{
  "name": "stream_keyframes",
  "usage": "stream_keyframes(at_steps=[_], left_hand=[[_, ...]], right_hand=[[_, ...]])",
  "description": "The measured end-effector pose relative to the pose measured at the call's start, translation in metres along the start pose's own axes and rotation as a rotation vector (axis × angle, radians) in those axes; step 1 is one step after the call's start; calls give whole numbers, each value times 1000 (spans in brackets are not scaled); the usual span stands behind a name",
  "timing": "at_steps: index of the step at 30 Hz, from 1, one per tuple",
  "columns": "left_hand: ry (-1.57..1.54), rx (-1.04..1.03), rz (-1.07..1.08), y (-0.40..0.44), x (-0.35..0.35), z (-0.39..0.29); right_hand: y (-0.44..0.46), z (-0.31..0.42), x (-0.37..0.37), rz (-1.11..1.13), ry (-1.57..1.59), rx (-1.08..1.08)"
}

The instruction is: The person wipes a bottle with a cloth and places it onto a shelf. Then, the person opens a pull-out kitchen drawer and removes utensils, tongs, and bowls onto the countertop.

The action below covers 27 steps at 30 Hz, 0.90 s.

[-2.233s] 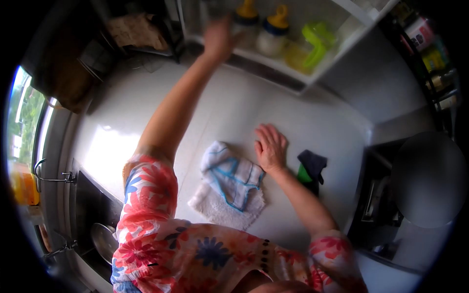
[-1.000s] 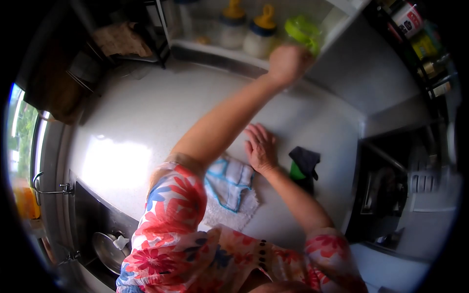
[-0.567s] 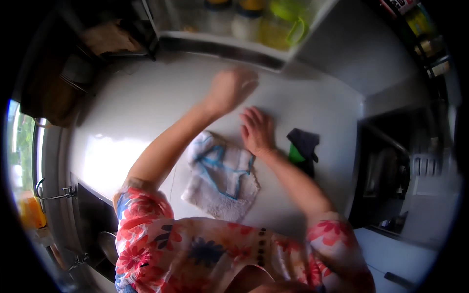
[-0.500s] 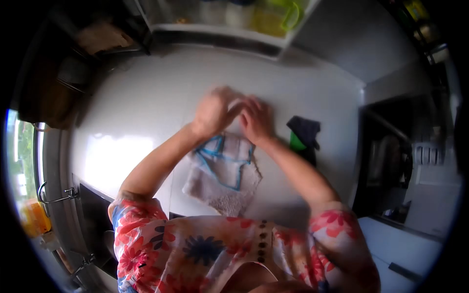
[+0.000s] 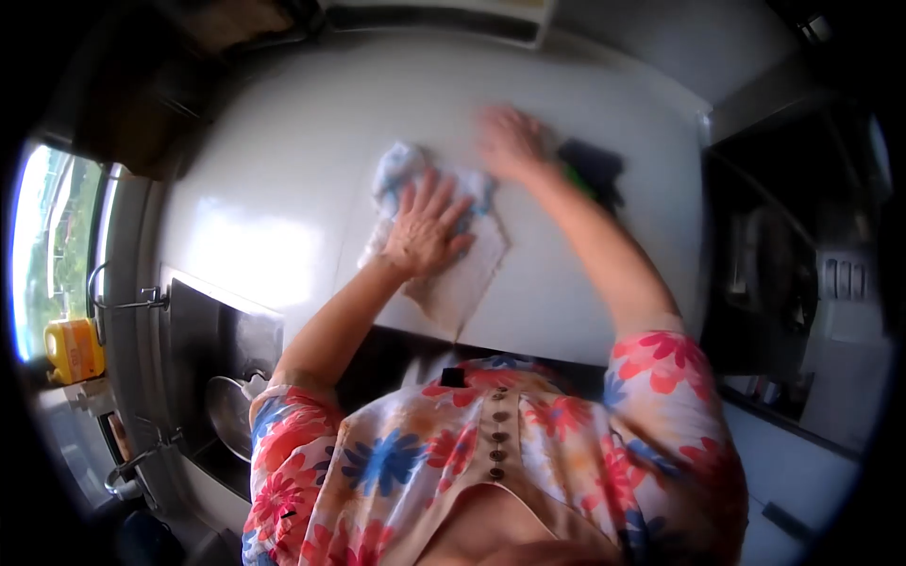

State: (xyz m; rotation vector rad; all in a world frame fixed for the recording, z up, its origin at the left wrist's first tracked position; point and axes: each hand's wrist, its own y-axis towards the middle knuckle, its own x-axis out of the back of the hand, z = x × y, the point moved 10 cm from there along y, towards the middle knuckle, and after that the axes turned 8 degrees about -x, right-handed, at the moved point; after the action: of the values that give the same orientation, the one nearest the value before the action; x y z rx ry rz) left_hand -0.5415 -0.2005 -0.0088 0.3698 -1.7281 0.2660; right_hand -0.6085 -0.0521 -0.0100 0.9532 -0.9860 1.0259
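Note:
My left hand [image 5: 427, 226] lies with fingers spread on top of a white cloth with blue edging [image 5: 400, 170], which rests on a pale fluffy cloth [image 5: 462, 288] on the counter. Further up and to the right, my right hand [image 5: 510, 141] is blurred, its fingers stretched over the white counter [image 5: 311, 141], with nothing visible in it. Close to its right side is a dark cloth with a green part [image 5: 593, 168].
At the left are a sink [image 5: 193, 325] with a metal pan [image 5: 226, 415], a tap [image 5: 142, 300] and a yellow bottle [image 5: 74, 349]. A dark stove area [image 5: 764, 245] is on the right. A shelf's lower edge [image 5: 434, 19] shows at the top.
My left hand has come down from the shelf, past my right hand, onto the cloths and spread open. My right hand has shifted slightly away from them. The view has tilted downward.

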Motion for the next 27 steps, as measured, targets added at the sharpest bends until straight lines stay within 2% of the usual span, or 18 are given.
stream_keyframes(at_steps=[2, 4, 6, 9, 12, 15, 16, 18, 19, 20, 22, 24, 27], left_hand=[[38, 38, -4, 3, 0, -1], [63, 72, -10, 4, -1, -2], [73, 117, -6, 4, -1, -3], [85, 188, 12, 2, -7, -3], [68, 327, -38, -1, -13, -10], [13, 475, -41, -4, 16, -67], [2, 172, -219, 6, -25, -116], [-222, -165, -222, 15, -36, -201], [-337, -279, -134, 17, -33, -239], [-408, -346, -175, 14, -36, -263], [-398, -304, -231, 19, -27, -276], [-334, -308, -360, 33, -49, -269], [-431, -498, -451, 36, -27, -248]], right_hand=[[-22, -19, 47, -101, 9, -37], [-57, -66, 69, -125, -82, -211], [-104, -119, 52, 8, -74, -366], [-165, -119, 56, -160, 8, -178], [-219, -93, 66, -124, 28, -75], [-273, -84, 74, -86, -3, -45], [-297, -89, 73, -65, -10, -74], [-308, -86, 84, -90, -20, -28], [-310, -91, 91, -110, 145, -33], [-308, -97, 98, -136, 310, -41], [-309, -114, 98, -150, 445, -134], [-318, -120, 98, -118, 487, -196], [-335, -98, 129, -157, 444, -127]])
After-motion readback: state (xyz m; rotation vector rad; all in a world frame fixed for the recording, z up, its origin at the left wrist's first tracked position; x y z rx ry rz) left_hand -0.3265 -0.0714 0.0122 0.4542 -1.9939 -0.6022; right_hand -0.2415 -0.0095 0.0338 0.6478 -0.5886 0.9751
